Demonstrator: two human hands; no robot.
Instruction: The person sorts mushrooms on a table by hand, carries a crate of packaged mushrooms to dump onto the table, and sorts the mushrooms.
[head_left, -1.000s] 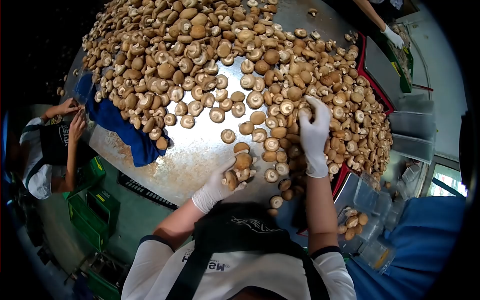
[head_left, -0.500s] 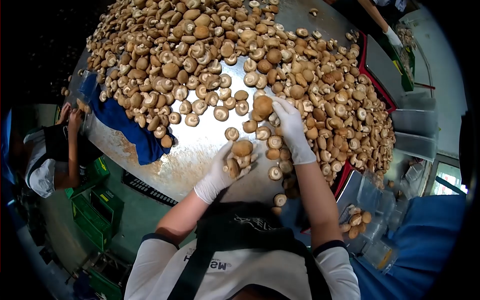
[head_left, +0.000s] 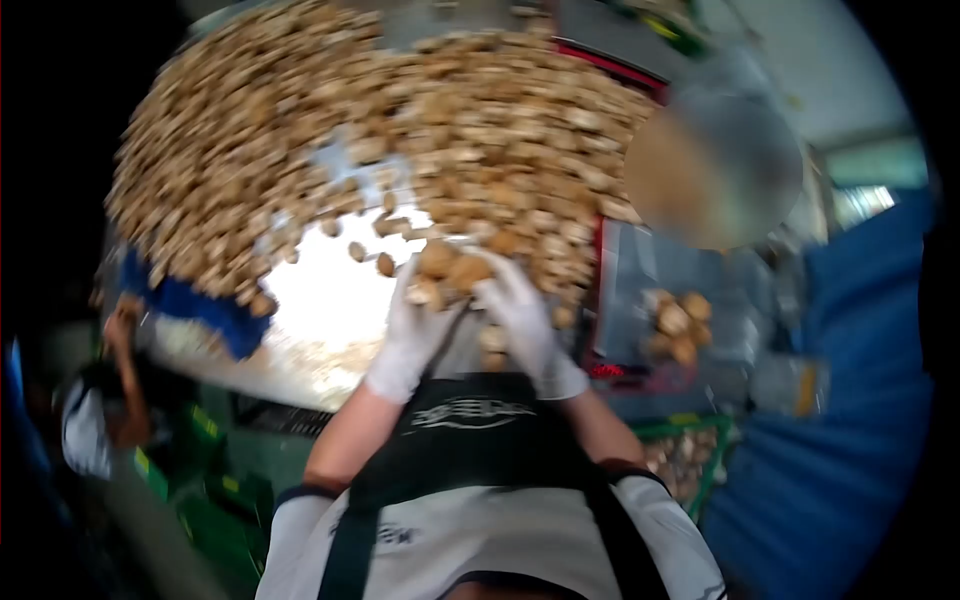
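Note:
Both gloved hands are close together at the front of the metal table, and motion blurs the view. My left hand (head_left: 408, 335) is curled around several shiitake mushrooms (head_left: 437, 260), with one lower down by the palm. From the other side my right hand (head_left: 520, 320) grips a brown-capped shiitake mushroom (head_left: 469, 272), which touches those in the left. Just below, between the wrists, a few loose mushrooms (head_left: 493, 345) lie on the table. A wide heap of shiitake mushrooms (head_left: 250, 140) covers the table's far side and reaches round to the right.
To the right stands a scale (head_left: 625, 290) with a red display, bearing a small group of mushrooms (head_left: 680, 325). A green crate (head_left: 725, 440) of mushrooms sits below it. Blue cloth (head_left: 200, 310) lies at the table's left edge, near another person (head_left: 100, 410). A blurred round patch hides the upper right.
My hands have come together, the right moving left and down with its mushroom. The view has turned right, so the scale and the green crate show more.

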